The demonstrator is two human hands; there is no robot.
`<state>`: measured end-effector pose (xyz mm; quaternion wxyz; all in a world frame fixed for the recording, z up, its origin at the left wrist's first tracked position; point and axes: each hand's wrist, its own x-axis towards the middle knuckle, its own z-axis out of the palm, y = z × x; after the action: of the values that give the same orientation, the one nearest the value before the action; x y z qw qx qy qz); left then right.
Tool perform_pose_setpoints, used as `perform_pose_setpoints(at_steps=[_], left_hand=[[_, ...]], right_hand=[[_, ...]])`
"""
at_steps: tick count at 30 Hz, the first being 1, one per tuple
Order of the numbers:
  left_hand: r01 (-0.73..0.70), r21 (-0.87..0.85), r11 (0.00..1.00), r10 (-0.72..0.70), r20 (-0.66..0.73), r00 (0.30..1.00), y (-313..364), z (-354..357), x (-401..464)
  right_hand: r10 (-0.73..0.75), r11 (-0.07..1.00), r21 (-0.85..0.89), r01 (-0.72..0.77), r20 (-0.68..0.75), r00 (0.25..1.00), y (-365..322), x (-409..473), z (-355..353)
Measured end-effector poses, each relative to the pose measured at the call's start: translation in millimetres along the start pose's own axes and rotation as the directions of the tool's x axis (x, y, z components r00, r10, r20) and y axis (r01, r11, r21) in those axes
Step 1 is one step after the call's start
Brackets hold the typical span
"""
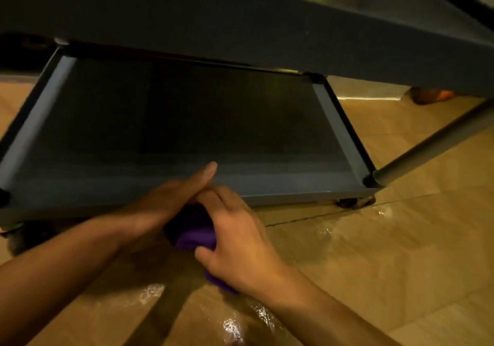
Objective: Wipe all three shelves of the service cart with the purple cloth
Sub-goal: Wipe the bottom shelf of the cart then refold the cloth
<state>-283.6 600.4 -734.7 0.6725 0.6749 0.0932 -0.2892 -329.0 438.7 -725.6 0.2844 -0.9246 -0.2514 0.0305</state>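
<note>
The cart's bottom shelf [280, 188] is a shallow grey metal tray low over the floor, its inside dark. A higher shelf [240, 25] hangs over it across the top of the view. The purple cloth [193, 232] is bunched between both hands, just in front of the bottom shelf's near rim. My left hand [171, 198] grips its upper part, fingers pointing toward the shelf. My right hand [235, 238] wraps over the cloth from the right, with a bit of purple showing under the wrist.
A round metal cart leg [427, 142] slants up at the right corner. A caster wheel [350, 202] sits under that corner. Glossy tan floor tiles [374, 265] lie all around. An orange object [433, 95] lies on the floor behind the cart.
</note>
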Motion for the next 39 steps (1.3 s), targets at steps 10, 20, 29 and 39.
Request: perform_pose_setpoints(at_steps=[10, 20, 29, 39], left_hand=[[0.035, -0.172, 0.984, 0.001, 0.203, 0.979, 52, 100, -60], [-0.150, 0.187, 0.971, 0.070, 0.381, 0.922, 291, 256, -225], [-0.592, 0.592, 0.546, 0.162, 0.619, 0.769, 518, 345, -359], [-0.851, 0.353, 0.389, 0.446, 0.737, 0.509, 701, 447, -440]], right_hand=[[0.319, 0.940, 0.117, -0.322, 0.043, 0.947, -7, -73, -139], [0.765, 0.518, 0.610, -0.599, -0.017, 0.644, -133, -205, -436], [0.828, 0.535, 0.702, -0.470, -0.324, 0.458, -264, -255, -622], [0.744, 0.574, 0.807, -0.141, -0.442, 0.501, -281, -292, -820]])
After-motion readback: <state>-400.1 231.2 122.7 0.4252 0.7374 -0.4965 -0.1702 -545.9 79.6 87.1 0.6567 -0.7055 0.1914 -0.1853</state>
